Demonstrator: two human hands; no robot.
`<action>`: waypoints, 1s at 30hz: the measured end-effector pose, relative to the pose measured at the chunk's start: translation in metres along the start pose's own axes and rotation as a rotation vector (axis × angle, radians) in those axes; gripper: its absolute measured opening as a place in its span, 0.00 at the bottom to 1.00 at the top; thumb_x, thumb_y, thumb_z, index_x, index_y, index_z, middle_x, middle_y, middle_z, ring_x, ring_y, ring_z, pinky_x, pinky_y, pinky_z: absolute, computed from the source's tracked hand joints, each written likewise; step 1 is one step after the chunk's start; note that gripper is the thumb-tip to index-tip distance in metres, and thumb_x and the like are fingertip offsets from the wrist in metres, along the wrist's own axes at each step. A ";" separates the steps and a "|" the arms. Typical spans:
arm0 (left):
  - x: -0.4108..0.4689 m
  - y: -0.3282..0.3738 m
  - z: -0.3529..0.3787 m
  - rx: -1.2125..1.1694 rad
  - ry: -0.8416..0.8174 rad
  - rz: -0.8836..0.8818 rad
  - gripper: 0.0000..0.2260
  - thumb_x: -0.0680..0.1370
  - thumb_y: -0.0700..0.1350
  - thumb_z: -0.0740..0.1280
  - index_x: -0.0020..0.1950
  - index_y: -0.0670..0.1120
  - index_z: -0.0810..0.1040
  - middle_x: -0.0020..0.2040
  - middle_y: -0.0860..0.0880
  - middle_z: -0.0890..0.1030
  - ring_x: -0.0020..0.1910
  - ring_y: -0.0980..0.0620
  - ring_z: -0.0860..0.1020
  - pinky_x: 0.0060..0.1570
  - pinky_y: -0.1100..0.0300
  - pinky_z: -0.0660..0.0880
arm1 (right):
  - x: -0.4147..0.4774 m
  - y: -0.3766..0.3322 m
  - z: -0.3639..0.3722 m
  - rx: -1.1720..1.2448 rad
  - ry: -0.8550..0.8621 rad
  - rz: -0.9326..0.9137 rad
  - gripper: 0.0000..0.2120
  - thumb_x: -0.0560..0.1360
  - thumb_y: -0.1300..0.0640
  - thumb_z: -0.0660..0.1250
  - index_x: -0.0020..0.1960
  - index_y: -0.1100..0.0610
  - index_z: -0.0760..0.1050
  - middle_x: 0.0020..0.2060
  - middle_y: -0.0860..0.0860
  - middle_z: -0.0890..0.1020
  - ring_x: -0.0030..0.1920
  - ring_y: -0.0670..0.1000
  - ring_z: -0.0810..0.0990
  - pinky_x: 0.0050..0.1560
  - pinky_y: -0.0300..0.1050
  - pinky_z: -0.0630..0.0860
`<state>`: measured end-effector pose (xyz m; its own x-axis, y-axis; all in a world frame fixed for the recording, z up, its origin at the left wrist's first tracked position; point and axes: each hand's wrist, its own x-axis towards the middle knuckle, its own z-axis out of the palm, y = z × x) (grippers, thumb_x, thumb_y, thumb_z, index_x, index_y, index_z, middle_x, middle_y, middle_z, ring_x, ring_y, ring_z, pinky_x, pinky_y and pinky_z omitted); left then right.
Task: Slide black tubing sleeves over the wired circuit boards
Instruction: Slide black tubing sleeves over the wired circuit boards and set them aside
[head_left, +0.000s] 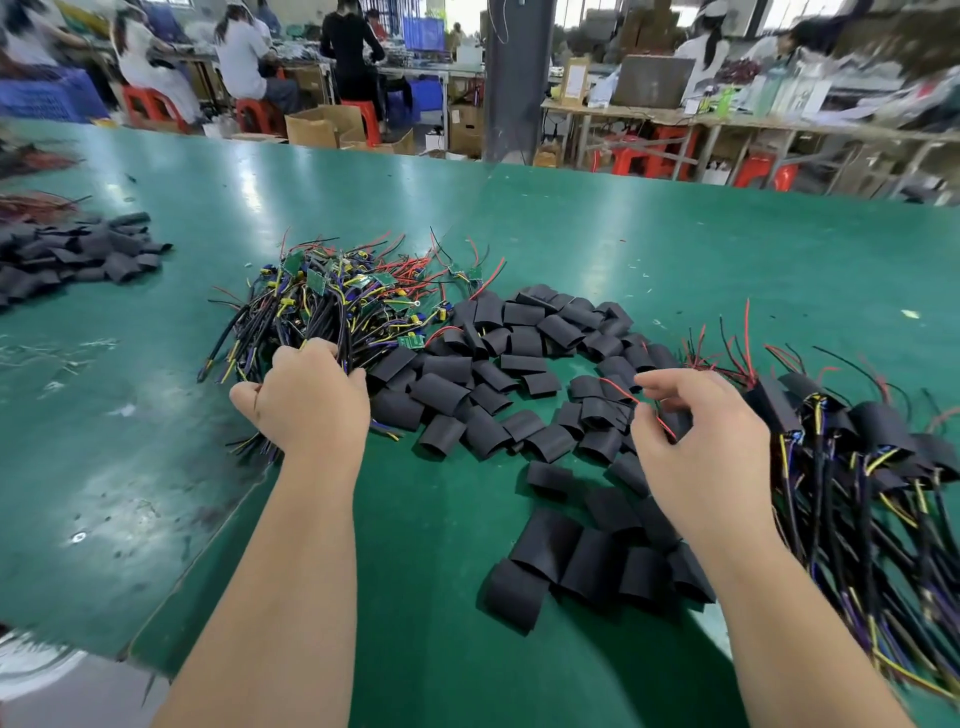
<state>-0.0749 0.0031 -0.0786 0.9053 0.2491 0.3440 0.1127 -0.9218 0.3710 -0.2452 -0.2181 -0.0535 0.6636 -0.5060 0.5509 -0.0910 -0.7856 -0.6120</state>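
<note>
Left hand (306, 395) gripping wired boards (332, 301), right hand (696, 441) over sleeves (498, 353)

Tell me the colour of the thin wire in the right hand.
Red; the head view shows the thin wire in the right hand.

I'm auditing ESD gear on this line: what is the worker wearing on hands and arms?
Nothing shows. The left hand and right hand are bare: no gloves or finger cots. The left forearm and right forearm are uncovered down to the frame's edge, with no sleeve, watch or wrist strap.
</note>
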 end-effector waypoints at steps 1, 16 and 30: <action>0.001 -0.001 0.001 0.006 -0.003 -0.014 0.12 0.76 0.54 0.68 0.56 0.51 0.79 0.49 0.44 0.79 0.41 0.42 0.77 0.51 0.51 0.55 | -0.001 0.000 0.001 0.017 -0.003 -0.007 0.11 0.72 0.67 0.68 0.50 0.54 0.80 0.42 0.45 0.78 0.40 0.41 0.74 0.46 0.21 0.64; -0.029 0.014 -0.025 -0.593 0.419 0.032 0.09 0.79 0.48 0.58 0.44 0.48 0.75 0.54 0.53 0.81 0.55 0.45 0.70 0.45 0.57 0.52 | -0.006 -0.008 0.005 0.220 -0.114 0.173 0.10 0.74 0.64 0.67 0.44 0.50 0.81 0.37 0.39 0.81 0.38 0.36 0.77 0.38 0.23 0.68; -0.063 0.032 -0.018 -0.812 -0.170 0.786 0.11 0.81 0.45 0.55 0.42 0.48 0.74 0.33 0.57 0.80 0.37 0.63 0.77 0.47 0.61 0.65 | 0.014 0.001 -0.007 1.485 -0.186 0.710 0.10 0.69 0.54 0.67 0.44 0.58 0.83 0.35 0.51 0.79 0.31 0.44 0.75 0.32 0.32 0.74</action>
<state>-0.1353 -0.0369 -0.0727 0.6590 -0.4120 0.6293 -0.7515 -0.3256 0.5737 -0.2408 -0.2283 -0.0424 0.8863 -0.4591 -0.0610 0.2748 0.6273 -0.7287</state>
